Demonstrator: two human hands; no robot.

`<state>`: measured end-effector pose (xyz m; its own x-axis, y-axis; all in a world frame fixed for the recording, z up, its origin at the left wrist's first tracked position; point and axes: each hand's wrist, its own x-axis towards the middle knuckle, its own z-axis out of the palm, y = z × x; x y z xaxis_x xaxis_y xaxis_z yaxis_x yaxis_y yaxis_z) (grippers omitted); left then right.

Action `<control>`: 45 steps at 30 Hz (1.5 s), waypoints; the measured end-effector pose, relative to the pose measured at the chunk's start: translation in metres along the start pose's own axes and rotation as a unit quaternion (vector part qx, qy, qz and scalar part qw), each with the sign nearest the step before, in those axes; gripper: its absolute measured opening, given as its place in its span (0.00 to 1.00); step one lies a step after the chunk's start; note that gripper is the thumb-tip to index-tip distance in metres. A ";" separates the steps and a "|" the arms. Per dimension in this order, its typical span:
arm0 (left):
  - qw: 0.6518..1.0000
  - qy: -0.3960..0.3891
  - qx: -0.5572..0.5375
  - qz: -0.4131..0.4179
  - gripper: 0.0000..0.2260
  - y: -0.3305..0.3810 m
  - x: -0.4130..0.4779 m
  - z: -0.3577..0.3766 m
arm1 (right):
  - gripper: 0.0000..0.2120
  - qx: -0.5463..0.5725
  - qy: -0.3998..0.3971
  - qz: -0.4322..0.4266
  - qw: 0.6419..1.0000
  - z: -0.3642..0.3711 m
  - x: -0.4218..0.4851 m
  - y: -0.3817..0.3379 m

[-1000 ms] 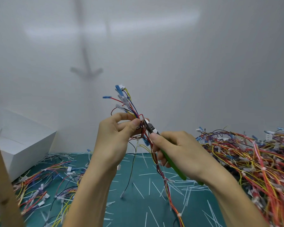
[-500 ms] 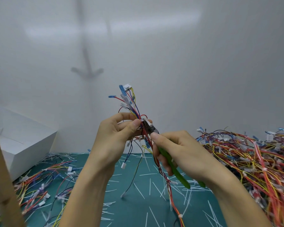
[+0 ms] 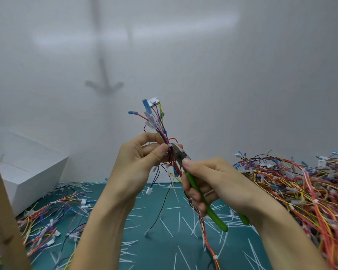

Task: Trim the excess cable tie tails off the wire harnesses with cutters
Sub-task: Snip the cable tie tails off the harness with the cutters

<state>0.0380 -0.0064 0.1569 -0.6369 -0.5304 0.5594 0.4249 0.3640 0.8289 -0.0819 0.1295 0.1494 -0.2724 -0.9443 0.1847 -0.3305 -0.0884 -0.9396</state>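
Fingers (image 3: 144, 137) of the left hand (image 3: 133, 168) curl round a harness (image 3: 161, 131), with the thumb pressed against the bundle just beside its white tie (image 3: 170, 146). Right hand (image 3: 219, 184) fingers wrap the green handles of the cutters (image 3: 180, 155), the thumb laid along the top near the pivot; the handles sit close together. The steel nose touches the bundle at the tie; whether the jaws are parted cannot be told.

The harness is held in the air in front of a white wall (image 3: 242, 84), above the middle of a teal mat (image 3: 160, 254). Its long axis runs nearly upright, leaning a little to the right at the bottom. Its top end points up: blue and clear sleeved terminals fan out there, with a white plug (image 3: 153, 102) highest. Below the hands the red, yellow and black wires hang down toward the mat. The cutters lie on a slant, nose up and to the left, handles down and to the right, crossing the harness at the tie.

Cut white tails (image 3: 185, 223) litter the mat. A big pile (image 3: 300, 193) of harnesses lies at the right, a smaller heap (image 3: 47, 219) at the left, beside a white box (image 3: 27, 168). A wooden post (image 3: 2, 215) slants across the lower left corner.
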 end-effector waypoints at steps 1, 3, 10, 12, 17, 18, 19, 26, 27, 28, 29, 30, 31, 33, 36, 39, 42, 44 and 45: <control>1.000 -0.001 -0.005 0.003 0.03 0.000 0.000 0.000 | 0.22 0.005 -0.004 0.001 1.000 0.000 0.000 0.000; 1.000 -0.001 -0.010 0.006 0.03 0.000 0.000 0.001 | 0.22 0.013 -0.011 0.002 1.000 -0.001 0.000 0.001; 1.000 -0.002 -0.017 0.016 0.03 0.001 -0.001 0.001 | 0.22 0.027 -0.021 0.003 0.999 -0.001 0.000 0.001; 1.000 -0.002 -0.022 0.016 0.03 0.001 -0.001 0.001 | 0.22 0.031 -0.024 0.004 0.999 -0.001 -0.001 0.000; 1.000 0.001 -0.025 0.015 0.03 0.001 -0.001 0.002 | 0.22 0.037 -0.031 0.006 0.999 -0.001 -0.001 0.000; 1.000 0.001 -0.024 0.016 0.03 0.001 -0.001 0.002 | 0.22 0.040 -0.032 0.006 0.999 -0.001 -0.001 0.000; 1.000 0.001 -0.022 0.017 0.03 0.001 -0.001 0.002 | 0.22 0.041 -0.033 0.005 0.999 -0.001 -0.001 0.000; 1.000 0.002 -0.022 0.014 0.03 0.002 0.000 0.002 | 0.22 0.059 -0.041 0.004 0.997 -0.001 0.002 0.003; 1.000 0.002 -0.022 0.013 0.03 0.001 0.000 0.002 | 0.22 0.060 -0.041 0.004 0.997 -0.001 0.002 0.003; 1.000 0.002 -0.021 0.011 0.03 0.001 0.000 0.002 | 0.22 0.060 -0.040 0.004 0.997 -0.001 0.002 0.003; 1.000 0.002 -0.018 0.010 0.03 0.001 0.000 0.002 | 0.22 0.060 -0.038 0.004 0.997 0.000 0.003 0.003; 1.000 0.002 -0.013 0.010 0.03 0.001 0.000 0.002 | 0.22 0.059 -0.036 0.004 0.998 0.000 0.003 0.003; 1.000 0.002 -0.010 0.009 0.03 0.000 0.000 0.002 | 0.22 0.058 -0.034 0.003 0.998 0.000 0.003 0.004; 1.000 0.003 -0.012 0.008 0.03 0.000 0.000 0.001 | 0.22 0.059 -0.031 0.003 0.998 0.001 0.003 0.004; 1.000 0.004 -0.014 0.006 0.04 0.000 0.000 0.000 | 0.22 0.063 -0.029 0.004 0.998 0.002 0.002 0.004; 1.000 0.017 -0.008 -0.001 0.04 0.000 0.000 -0.001 | 0.22 0.054 -0.035 0.010 0.998 0.001 0.001 0.003; 0.998 0.066 -0.002 -0.007 0.03 -0.001 0.002 -0.001 | 0.23 0.017 0.008 0.010 1.000 -0.002 0.001 0.001; 0.994 0.104 -0.011 -0.015 0.02 -0.001 0.002 -0.001 | 0.23 0.002 0.066 -0.001 0.998 -0.004 0.001 0.000; 0.992 0.121 -0.023 -0.020 0.02 -0.001 0.001 -0.001 | 0.23 -0.004 0.094 -0.009 0.996 -0.005 0.001 -0.001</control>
<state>0.0374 -0.0082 0.1572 -0.4829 -0.7140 0.5069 0.4345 0.3072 0.8467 -0.0860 0.1302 0.1514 -0.4307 -0.8663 0.2531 -0.3445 -0.1014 -0.9333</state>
